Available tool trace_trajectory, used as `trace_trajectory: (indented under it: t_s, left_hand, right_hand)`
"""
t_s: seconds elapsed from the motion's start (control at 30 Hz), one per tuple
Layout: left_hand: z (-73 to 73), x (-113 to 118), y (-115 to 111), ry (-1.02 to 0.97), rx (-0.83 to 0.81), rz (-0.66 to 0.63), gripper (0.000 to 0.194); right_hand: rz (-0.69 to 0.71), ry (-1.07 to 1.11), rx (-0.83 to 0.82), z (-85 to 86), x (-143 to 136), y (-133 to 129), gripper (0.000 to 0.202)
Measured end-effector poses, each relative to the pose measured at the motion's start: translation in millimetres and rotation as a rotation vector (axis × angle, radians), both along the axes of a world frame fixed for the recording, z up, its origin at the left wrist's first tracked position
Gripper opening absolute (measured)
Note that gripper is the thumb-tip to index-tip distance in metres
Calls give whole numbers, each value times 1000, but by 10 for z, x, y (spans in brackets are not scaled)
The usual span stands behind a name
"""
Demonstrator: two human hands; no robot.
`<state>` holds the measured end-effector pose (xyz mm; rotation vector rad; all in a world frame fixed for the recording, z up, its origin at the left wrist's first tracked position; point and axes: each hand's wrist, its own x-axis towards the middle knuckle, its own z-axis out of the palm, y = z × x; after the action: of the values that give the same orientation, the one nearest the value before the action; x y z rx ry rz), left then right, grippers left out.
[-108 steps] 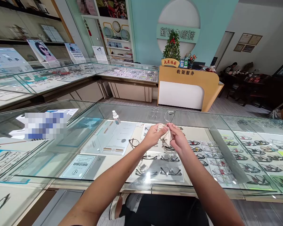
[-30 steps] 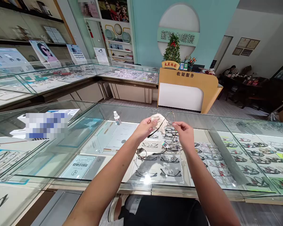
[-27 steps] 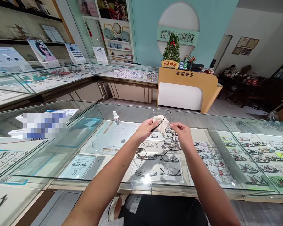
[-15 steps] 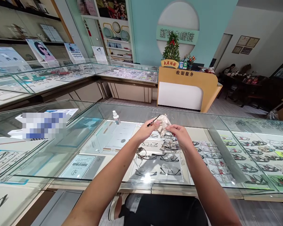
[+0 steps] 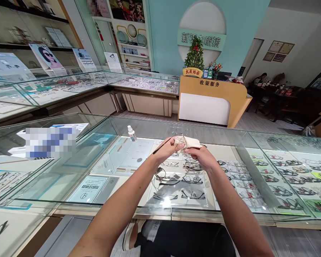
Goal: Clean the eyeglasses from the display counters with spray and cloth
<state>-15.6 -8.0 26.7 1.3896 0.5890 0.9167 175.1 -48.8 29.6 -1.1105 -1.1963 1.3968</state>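
Note:
Above the glass counter, a pale cloth [image 5: 193, 142] is folded around part of a pair of eyeglasses [image 5: 160, 145], whose dark temple sticks out past my left wrist. My left hand [image 5: 169, 150] is closed, its thumb pressing the cloth over the frame. Closed as well, my right hand [image 5: 202, 156] pinches the eyeglasses at the cloth's lower right edge. The cloth hides most of the lenses and some fingertips. A small white spray bottle [image 5: 132, 134] stands on the glass to the left of my hands.
Under my hands, the glass display case [image 5: 211, 210] holds rows of eyeglasses [image 5: 193, 194]. A sign card [image 5: 92, 189] lies in its left part. White boxes [image 5: 18, 151] sit further left. Beyond stand more display cases and a yellow cashier desk [image 5: 238, 96].
The cloth has been brought over the eyeglasses and now spreads rightward between my hands. The dark temple has swung down and left along my left wrist. My right hand has moved slightly lower.

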Motion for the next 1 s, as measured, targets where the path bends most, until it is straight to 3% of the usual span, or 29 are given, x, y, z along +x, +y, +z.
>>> trace_trajectory:
  t_s: [0.2,0.43,0.63,0.9,1.0]
  left_hand:
    - [-64,27,30,-14,34,16,47]
    - [-74,85,-13,8,156,215,52]
    - [-93,-4,64,-45,89,113,52]
    - [-150,69,79,-59,34,335,54]
    - [-153,63,84,-79,6,272,53]
  right_hand:
    - [64,56,-65,-39,3,2,33]
    - [77,129,-105,-29,-101,-36,41]
    - [97,205,-112,-9,-41,-2,36]
    - [113,221,-122,-24,-33,8,35]
    - [97,233,-129,-42,-33,18,35]
